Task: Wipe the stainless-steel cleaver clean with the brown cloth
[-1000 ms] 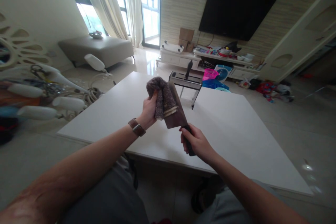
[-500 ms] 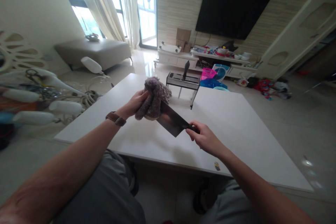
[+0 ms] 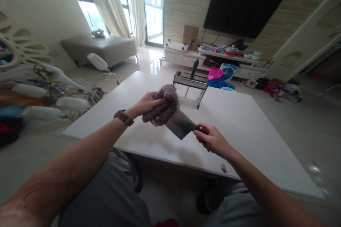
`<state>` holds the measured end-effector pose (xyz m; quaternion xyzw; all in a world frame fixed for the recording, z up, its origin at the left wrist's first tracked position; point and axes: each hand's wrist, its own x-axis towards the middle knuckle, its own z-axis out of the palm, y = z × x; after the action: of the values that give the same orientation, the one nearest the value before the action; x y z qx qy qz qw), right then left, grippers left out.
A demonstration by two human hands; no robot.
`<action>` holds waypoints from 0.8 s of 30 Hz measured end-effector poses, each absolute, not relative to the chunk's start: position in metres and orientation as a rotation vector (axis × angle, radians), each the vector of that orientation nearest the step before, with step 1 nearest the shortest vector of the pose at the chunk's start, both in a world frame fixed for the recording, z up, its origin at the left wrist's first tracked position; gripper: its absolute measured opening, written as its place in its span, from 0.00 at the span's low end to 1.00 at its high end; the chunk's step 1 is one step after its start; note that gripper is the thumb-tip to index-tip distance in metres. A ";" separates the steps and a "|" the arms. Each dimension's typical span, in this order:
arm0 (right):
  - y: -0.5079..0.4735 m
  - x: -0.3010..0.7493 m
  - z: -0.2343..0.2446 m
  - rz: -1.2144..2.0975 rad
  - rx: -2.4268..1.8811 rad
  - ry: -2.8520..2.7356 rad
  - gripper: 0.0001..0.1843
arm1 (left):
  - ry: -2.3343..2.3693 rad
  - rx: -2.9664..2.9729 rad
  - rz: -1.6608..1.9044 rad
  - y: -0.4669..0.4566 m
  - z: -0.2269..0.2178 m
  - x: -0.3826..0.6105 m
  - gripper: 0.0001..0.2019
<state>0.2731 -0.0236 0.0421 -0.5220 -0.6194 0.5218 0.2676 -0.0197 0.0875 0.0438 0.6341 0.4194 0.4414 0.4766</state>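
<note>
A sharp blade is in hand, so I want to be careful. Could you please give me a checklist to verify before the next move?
1. Grip: right hand closed around the cleaver handle: ok.
2. Padding: cloth lies between left hand and blade: ok.
3. Which way the cutting edge faces: cannot tell.
4. Position: cleaver is over the table, not over the legs: ok.
5. Clearance: knife rack stands upright, apart from both hands: ok.

Bright daylight from tall windows (image 3: 153, 10) far left, blown out white. Glare on the glossy floor (image 3: 149, 60) beyond the table (image 3: 253, 124). Faint soft shadow under the right hand (image 3: 211, 141). Edges bend, wide-angle; near-left clutter (image 3: 39, 94) blurred.
</note>
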 end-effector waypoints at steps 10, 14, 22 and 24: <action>-0.026 0.263 0.041 1.384 -1.319 -1.573 0.15 | 1.151 1.532 1.409 0.093 0.050 -0.020 0.21; -0.025 0.266 0.042 1.389 -1.309 -1.555 0.16 | 1.103 1.381 1.436 0.095 0.044 -0.025 0.22; -0.025 0.266 0.034 1.390 -1.330 -1.544 0.15 | 0.939 1.337 1.065 0.093 0.028 -0.028 0.21; -0.025 0.265 0.034 1.402 -1.327 -1.535 0.15 | 0.978 1.339 1.088 0.092 0.029 -0.025 0.19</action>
<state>0.2651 -0.0254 0.0339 -0.5076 -0.5872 0.5364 0.3314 -0.0252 0.0925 0.0289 0.5650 0.4128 0.4590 0.5474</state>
